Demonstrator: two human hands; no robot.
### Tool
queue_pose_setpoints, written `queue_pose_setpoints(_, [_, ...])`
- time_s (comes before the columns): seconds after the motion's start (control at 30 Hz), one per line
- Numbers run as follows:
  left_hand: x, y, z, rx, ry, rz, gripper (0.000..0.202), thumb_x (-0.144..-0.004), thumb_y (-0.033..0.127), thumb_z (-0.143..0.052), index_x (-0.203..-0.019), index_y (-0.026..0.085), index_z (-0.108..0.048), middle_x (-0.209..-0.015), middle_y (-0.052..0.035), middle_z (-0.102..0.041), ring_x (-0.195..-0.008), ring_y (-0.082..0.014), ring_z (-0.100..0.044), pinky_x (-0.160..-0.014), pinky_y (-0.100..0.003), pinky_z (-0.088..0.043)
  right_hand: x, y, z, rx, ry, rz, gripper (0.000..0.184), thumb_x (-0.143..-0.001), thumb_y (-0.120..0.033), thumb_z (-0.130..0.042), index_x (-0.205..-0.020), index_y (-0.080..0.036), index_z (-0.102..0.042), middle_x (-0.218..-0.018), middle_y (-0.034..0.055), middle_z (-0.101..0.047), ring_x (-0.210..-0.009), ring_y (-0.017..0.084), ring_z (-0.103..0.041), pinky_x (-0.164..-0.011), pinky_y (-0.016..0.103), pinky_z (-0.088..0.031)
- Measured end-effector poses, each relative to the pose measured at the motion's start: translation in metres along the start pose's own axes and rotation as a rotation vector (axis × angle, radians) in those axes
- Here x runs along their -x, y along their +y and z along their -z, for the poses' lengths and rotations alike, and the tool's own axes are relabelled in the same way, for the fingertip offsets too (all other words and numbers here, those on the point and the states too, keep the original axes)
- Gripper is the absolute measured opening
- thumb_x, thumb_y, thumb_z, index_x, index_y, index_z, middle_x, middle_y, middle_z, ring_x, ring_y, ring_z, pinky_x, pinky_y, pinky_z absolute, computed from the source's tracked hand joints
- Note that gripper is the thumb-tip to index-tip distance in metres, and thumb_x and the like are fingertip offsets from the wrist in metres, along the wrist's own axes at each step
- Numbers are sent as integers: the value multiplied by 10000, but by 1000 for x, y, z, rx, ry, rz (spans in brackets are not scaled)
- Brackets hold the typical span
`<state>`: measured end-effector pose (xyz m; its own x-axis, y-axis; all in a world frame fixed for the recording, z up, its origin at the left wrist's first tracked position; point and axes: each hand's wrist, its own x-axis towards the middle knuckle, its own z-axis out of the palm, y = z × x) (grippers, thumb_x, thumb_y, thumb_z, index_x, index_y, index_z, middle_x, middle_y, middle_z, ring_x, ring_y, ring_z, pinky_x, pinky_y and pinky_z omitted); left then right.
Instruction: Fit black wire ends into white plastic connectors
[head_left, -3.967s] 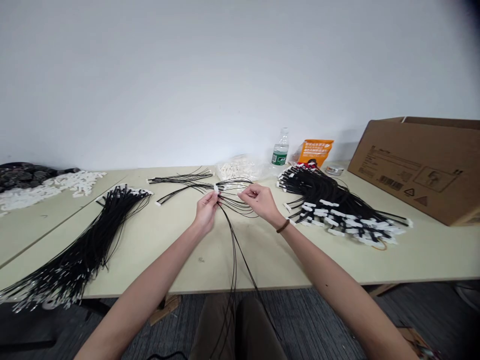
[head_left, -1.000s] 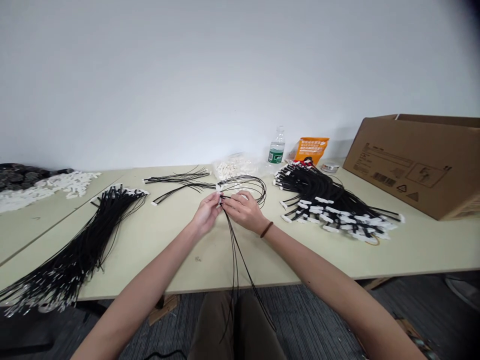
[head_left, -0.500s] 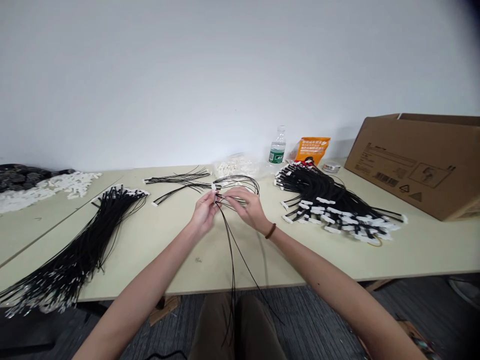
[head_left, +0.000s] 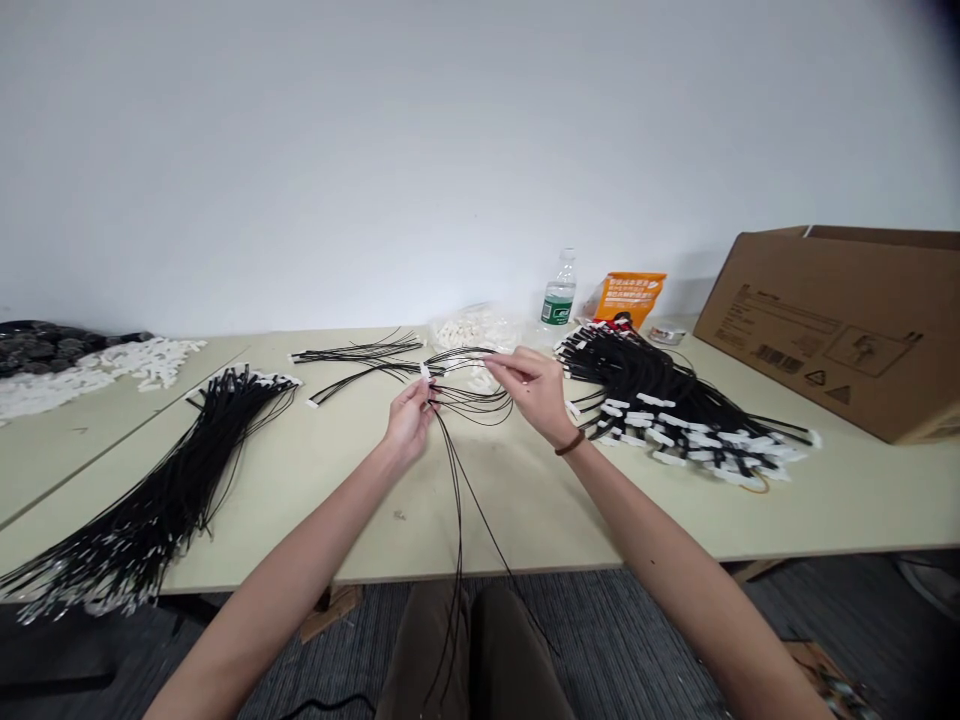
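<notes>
My left hand [head_left: 411,417] pinches a white plastic connector [head_left: 425,372] above the middle of the table. Thin black wires [head_left: 472,408] run out of the connector; some loop round to the right, while a few loose ends hang past the table's front edge over my lap. With thumb and fingertips closed, my right hand [head_left: 531,385] grips black wire at the upper part of the loop, to the right of the connector. How many strands it holds is too small to tell. Two small wire bundles [head_left: 352,352] with white connectors lie just behind and left of my left hand.
A large bundle of black wires [head_left: 161,480] lies on the left. Wired white connectors are piled [head_left: 660,400] at right, beside a cardboard box [head_left: 832,335]. Behind stand a bag of white parts [head_left: 472,330], a water bottle [head_left: 559,290] and an orange packet [head_left: 634,295].
My right hand has moved right and slightly up, away from the connector, to the far part of the wire loop. My left hand stays nearly in place on the connector.
</notes>
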<state>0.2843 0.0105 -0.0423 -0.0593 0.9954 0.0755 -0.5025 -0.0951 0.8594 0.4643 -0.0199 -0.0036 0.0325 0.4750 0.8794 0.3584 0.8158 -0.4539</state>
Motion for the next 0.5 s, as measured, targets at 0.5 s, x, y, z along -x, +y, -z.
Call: queue_pose_setpoints(0.5, [2, 2, -2, -12, -36, -23, 79, -677, 194, -658, -721, 133, -634, -723, -5, -562, -668, -70, -496, -596, -200, -385, 2, 5, -2, 153, -179, 123, 194, -814, -288, -557, -723, -165, -676, -516, -21, -436, -519, 99, -414, -530, 238, -337])
